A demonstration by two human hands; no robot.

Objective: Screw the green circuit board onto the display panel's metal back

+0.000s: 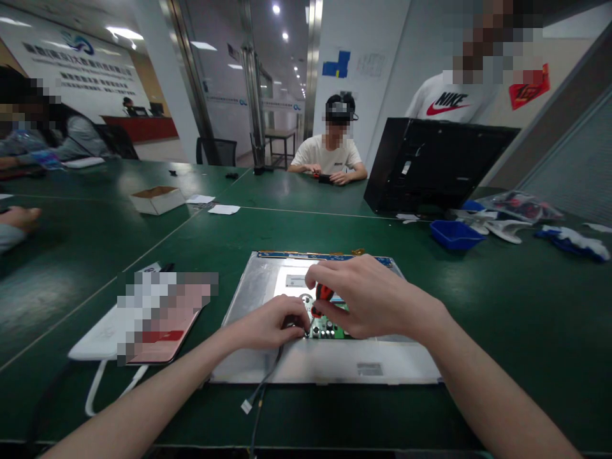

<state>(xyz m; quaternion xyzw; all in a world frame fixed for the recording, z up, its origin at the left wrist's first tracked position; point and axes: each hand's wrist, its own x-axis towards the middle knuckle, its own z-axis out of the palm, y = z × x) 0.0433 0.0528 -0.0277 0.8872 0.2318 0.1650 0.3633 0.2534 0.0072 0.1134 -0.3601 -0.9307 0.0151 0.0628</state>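
Observation:
A flat metal display panel lies in front of me, with a green circuit board on its back. My right hand is closed around the red and black handle of a screwdriver, held over the board with its shaft slanting down to the left. My left hand sits at the board's left edge, fingers pinched close to the screwdriver's lower end. What those fingers hold is hidden. A dark cable with a white connector hangs from under the left hand over the panel's front edge.
A white device and phone with a white cable lie left. A cardboard box and papers stand farther off. At the right are a black monitor casing, a blue tray and gloves. People surround the table.

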